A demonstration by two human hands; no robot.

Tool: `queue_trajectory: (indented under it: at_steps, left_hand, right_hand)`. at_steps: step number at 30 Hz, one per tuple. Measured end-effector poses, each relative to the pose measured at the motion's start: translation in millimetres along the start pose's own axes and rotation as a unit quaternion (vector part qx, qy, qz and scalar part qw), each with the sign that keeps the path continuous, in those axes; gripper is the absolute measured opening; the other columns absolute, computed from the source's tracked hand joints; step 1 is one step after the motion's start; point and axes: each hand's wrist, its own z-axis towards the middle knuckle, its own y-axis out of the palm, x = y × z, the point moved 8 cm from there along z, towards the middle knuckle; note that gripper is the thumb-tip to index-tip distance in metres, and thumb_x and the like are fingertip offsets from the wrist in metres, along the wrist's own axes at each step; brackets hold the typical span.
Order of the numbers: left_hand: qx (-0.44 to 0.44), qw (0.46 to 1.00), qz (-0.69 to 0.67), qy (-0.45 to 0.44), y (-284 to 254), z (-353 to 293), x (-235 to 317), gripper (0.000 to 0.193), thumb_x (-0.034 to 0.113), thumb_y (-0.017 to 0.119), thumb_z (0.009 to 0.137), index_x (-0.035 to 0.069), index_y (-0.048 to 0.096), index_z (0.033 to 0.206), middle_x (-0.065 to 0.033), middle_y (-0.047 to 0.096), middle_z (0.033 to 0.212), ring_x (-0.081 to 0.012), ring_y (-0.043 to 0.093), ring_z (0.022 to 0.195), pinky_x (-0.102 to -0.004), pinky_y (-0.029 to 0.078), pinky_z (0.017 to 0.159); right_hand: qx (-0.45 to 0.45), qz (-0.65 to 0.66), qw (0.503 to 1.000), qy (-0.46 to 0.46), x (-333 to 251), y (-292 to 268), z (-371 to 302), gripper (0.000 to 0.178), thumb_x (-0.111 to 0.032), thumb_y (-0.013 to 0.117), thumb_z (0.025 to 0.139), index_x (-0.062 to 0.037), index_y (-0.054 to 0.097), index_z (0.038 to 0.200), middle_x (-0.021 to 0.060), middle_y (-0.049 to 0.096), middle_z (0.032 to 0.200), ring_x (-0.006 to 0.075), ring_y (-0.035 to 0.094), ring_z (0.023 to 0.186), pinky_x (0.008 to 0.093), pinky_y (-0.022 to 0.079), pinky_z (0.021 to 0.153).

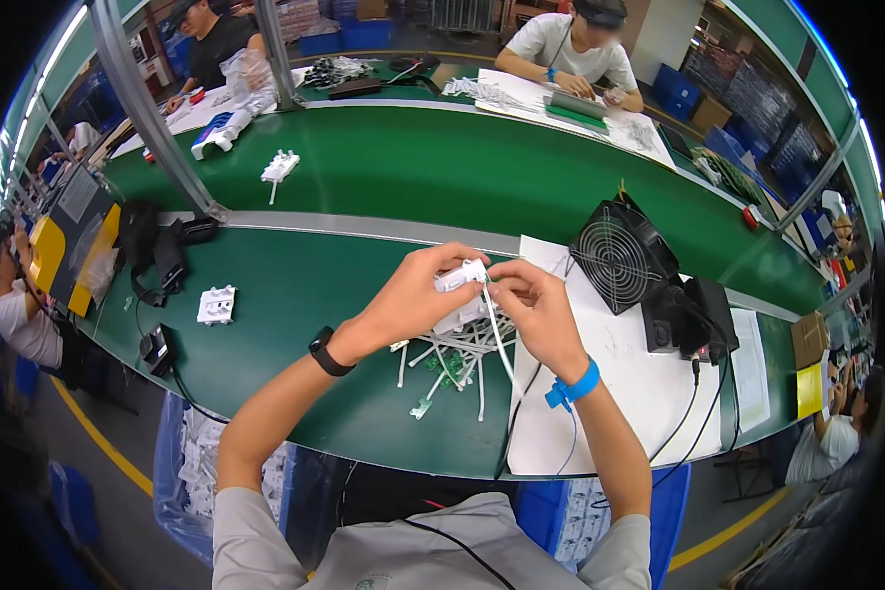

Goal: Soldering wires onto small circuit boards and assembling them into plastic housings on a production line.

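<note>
White plastic part (pixel 460 280) sits raised above the green work table (pixel 305 295), pinched between both hands near the table's middle. Directly beneath it lies a loose heap of white cable pieces with small green boards (pixel 452 359), spread across the green surface and touching a white paper sheet (pixel 619 393) on the right. On that sheet's far edge stands a black fan with a round wire grille (pixel 615 258), and just beside it a black box (pixel 693 315) with cables hanging over the table's near edge. Well apart to the left lies another white socket-like part (pixel 216 305), near a black cable bundle (pixel 162 251). The left hand (pixel 413 300), a black watch on its wrist, has its fingers curled tight round the white part. The right hand (pixel 536 310), a blue strap on its wrist, nips a thin white wire (pixel 499 339) that hangs from the part toward the heap.
</note>
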Motion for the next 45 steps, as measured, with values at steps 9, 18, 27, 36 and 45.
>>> queue_trajectory:
  at_steps: [9,18,27,36,45]
  left_hand:
    - [0.131,0.980,0.148,0.036,38,54,-5,0.031,0.009,0.069,0.089,0.006,0.062,0.120,-0.0099,0.064,0.077,-0.0158,0.059,0.066,-0.0312,0.048,0.062]
    - [0.022,0.998,-0.063,0.016,132,81,-54,0.043,0.014,0.073,0.088,-0.001,0.063,0.126,-0.0238,0.069,0.118,-0.0313,0.065,0.114,-0.0389,0.048,0.104]
    - [-0.035,0.999,-0.015,0.027,161,88,-50,0.048,0.013,0.071,0.089,0.003,0.061,0.135,-0.0276,0.067,0.122,-0.0391,0.065,0.117,-0.0427,0.050,0.103]
    - [-0.099,0.994,0.037,0.008,192,87,-73,0.047,0.011,0.069,0.089,0.003,0.059,0.133,-0.0268,0.068,0.118,-0.0433,0.066,0.110,-0.0443,0.052,0.093]
    - [-0.109,0.991,0.072,0.007,188,87,-74,0.046,0.011,0.070,0.089,0.003,0.051,0.130,-0.0289,0.067,0.108,-0.0445,0.065,0.107,-0.0478,0.050,0.091]
  right_hand:
    - [0.086,0.088,0.987,0.105,34,-43,-38,0.020,-0.009,0.060,0.100,0.0053,0.065,0.114,0.0125,0.068,0.076,0.0162,0.063,0.061,0.0319,0.050,0.054]
    - [0.171,-0.324,0.926,-0.092,27,-64,-64,0.010,0.002,0.063,0.091,0.0043,0.067,0.100,0.0232,0.066,0.085,0.0405,0.064,0.071,0.0425,0.051,0.063]
    - [0.382,0.008,0.922,0.063,69,-172,-129,0.013,-0.016,0.064,0.100,-0.0034,0.059,0.100,0.0071,0.063,0.086,0.0189,0.070,0.072,0.0295,0.053,0.057]
    - [0.483,-0.024,0.872,0.071,81,-276,-127,0.032,-0.020,0.072,0.096,0.0002,0.062,0.119,0.0085,0.068,0.084,0.0109,0.063,0.063,0.0222,0.045,0.051]
    - [0.506,-0.212,0.835,0.027,77,-282,-133,0.017,-0.011,0.070,0.096,0.0012,0.068,0.107,0.0031,0.065,0.076,0.0077,0.058,0.064,0.0230,0.044,0.058]
